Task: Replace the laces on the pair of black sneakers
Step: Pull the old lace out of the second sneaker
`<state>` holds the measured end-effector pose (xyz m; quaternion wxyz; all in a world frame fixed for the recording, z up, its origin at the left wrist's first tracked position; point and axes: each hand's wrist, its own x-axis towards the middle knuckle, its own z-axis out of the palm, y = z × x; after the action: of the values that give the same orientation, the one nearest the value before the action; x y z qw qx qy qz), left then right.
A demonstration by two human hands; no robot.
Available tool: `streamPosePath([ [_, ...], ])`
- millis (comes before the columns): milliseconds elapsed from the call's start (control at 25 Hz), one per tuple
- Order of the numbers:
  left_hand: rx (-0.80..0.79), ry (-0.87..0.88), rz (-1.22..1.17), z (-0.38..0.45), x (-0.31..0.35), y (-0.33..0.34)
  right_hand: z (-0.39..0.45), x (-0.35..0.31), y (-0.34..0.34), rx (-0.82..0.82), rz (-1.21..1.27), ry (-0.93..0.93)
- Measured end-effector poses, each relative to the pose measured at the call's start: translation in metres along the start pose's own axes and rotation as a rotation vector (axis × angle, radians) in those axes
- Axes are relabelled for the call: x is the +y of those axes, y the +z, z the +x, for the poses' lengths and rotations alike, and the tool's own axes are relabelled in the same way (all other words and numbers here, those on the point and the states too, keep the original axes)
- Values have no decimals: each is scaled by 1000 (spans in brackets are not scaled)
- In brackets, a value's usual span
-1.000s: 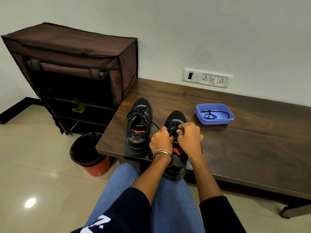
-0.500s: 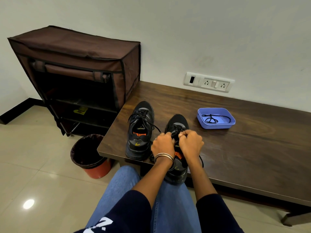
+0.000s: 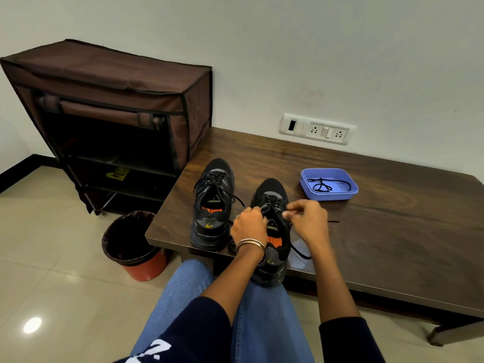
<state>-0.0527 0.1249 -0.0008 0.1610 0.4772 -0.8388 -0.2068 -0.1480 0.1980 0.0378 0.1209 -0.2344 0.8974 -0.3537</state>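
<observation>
Head view, item: near sneaker (image 3: 272, 231), overhanging the table (image 3: 392, 231) edge. We hold its lace (image 3: 301, 254), left hand (image 3: 250, 226) and right hand (image 3: 307, 221) each pinching an end; our hands have just parted, so we judge a knot loosening. Far sneaker (image 3: 213, 205) sits left; spare lace in blue tray (image 3: 328, 183) beyond.

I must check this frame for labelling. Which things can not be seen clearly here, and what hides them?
- Head view: the knot area on the right sneaker is covered by the left hand and right hand.
- The table is cut off by the right edge.
- The shoe rack shelves are too dark; the yellow item there is unclear.
- The lace in the blue tray is too small to judge its length.
</observation>
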Motion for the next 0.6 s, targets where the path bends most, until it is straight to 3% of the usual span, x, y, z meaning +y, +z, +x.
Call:
streamPosePath([
  [80,-20,-7,-5,0,-1,2,-8,-4,20,-115,-187,-76],
  [160,-30,-10,-17,1,-2,4,-14,-1,38,-1,-335,-130],
  [320,-54,17,-71,7,-8,11,-16,6,45,114,-243,-62],
  [520,126,189,-332,15,-13,15,-16,1,44,53,-234,-7],
  [600,66,250,-323,31,-3,9,-17,2,42,27,-224,7],
])
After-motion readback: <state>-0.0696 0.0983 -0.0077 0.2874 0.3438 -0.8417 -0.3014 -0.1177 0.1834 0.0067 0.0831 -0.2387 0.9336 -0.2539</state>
